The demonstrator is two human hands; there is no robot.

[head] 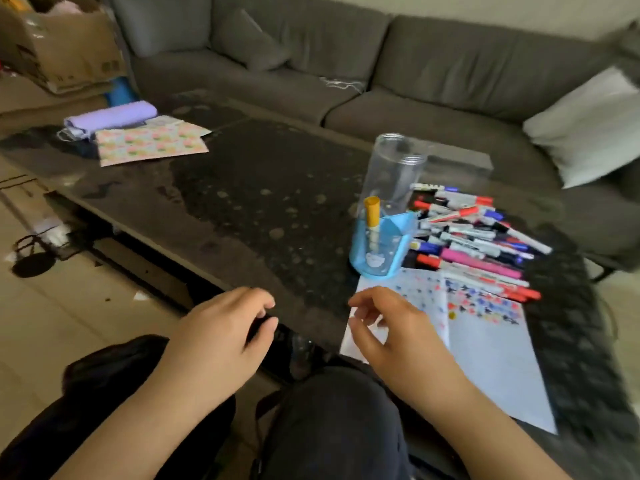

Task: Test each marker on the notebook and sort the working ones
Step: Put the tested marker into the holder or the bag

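An open notebook (485, 348) with many coloured test marks lies at the table's near right. Behind it sits a pile of several markers (478, 237), red, blue, pink and black. A blue holder (381, 251) stands left of the pile with one yellow-capped marker (372, 216) upright in it. A clear plastic jar (394, 171) stands just behind the holder. My left hand (221, 327) hovers at the table's front edge, fingers loosely curled, holding nothing. My right hand (388, 327) hovers over the notebook's left page, fingers loosely bent and empty.
The dark stone table (242, 188) has a patterned paper (149, 143) and a purple cloth roll (110, 117) at its far left. A grey sofa (381, 64) with a white cushion (585, 123) runs behind. A cardboard box (62, 46) sits at the upper left.
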